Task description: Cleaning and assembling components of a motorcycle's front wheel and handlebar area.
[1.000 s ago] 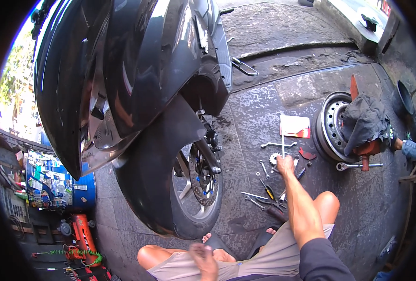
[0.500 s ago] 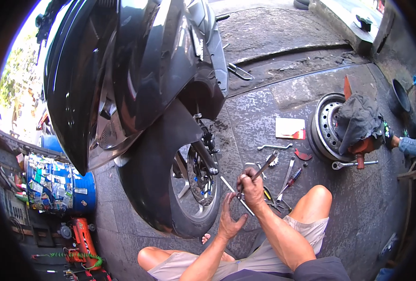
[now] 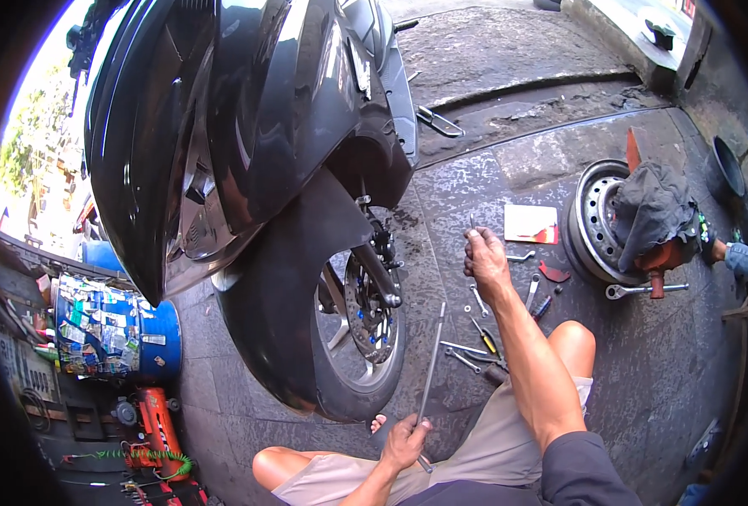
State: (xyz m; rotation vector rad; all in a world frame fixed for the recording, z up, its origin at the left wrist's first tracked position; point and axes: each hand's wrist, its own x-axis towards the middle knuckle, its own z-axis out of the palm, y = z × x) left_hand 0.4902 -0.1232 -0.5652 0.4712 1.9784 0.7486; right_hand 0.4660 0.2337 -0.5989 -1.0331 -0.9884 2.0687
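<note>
Half a second ago the two hands were close together in front of the lap, with the rod slanting past their fingers; now they have parted, the left hand (image 3: 406, 443) low over the lap and the right hand (image 3: 487, 263) reached out over the tools on the floor. The left hand is closed around the long metal rod (image 3: 432, 364) near its lower end; the rod stands tilted, its upper end leaning a little to the right, beside the front wheel (image 3: 339, 337) of the dark motorbike (image 3: 332, 118) and apart from it. The right hand is drawn narrow, fingers folded together, with the tip of a small narrow piece (image 3: 472, 221) showing above them; most of that piece is hidden by the fingers, so I cannot tell what it is. The change leaves each hand with its own piece; as I judge it, neither is working on the motorbike at this moment. Just beside the right hand lie a wrench (image 3: 520, 256), partly covered by it, and a white and red packet (image 3: 530, 224); nearer the knees are a small spanner (image 3: 479, 300) and a yellow-handled screwdriver (image 3: 488, 341); farther right stands a bare wheel rim (image 3: 589, 240) with a dark cloth (image 3: 656, 207) beside it.
</note>
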